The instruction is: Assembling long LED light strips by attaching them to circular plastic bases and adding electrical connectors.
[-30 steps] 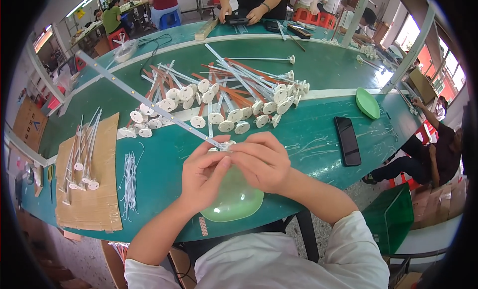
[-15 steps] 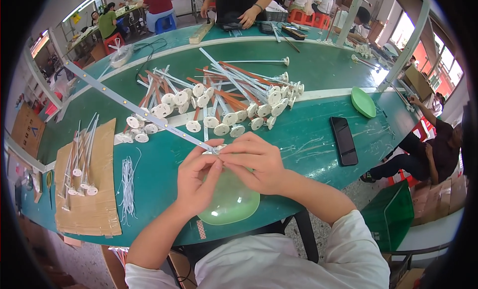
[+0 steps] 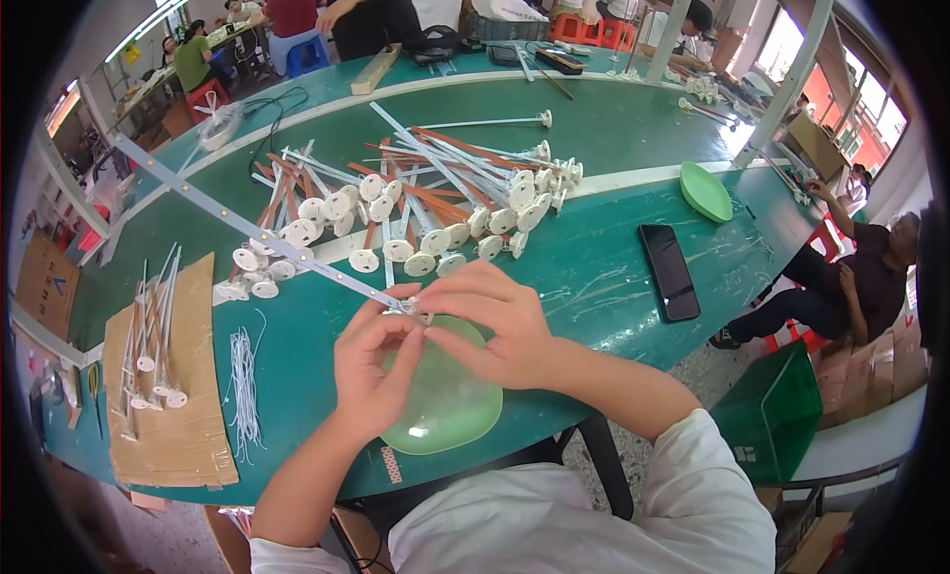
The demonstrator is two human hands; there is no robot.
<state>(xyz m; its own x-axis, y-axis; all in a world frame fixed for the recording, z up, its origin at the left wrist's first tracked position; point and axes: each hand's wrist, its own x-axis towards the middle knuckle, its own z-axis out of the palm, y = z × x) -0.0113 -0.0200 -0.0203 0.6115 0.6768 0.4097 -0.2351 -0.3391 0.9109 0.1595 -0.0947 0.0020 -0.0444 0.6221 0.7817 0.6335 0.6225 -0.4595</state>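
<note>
A long white LED light strip [image 3: 252, 231] slants up and left from my hands, its yellow chips facing up. My left hand [image 3: 374, 361] pinches its near end, where a small white round end piece [image 3: 412, 308] sits. At that same end piece, the thumb and fingers of my right hand [image 3: 500, 327] are closed; the fingers partly cover it. Below both hands lies a shallow light-green dish [image 3: 450, 416] on the green table. Just beyond is a heap of similar strips with white disc ends [image 3: 435, 241], some of them orange-brown.
Left, a cardboard sheet [image 3: 198, 416] carries several finished-looking strips, beside a bundle of white wires [image 3: 242, 391]. A black phone [image 3: 670, 272] and another green dish [image 3: 706, 192] lie to the right. A person [image 3: 841, 267] sits beyond the table's right edge.
My view has shifted slightly, moving the table contents left in the picture. My right thumb and fingers have spread a little apart around the end piece. The person across the table has moved left.
</note>
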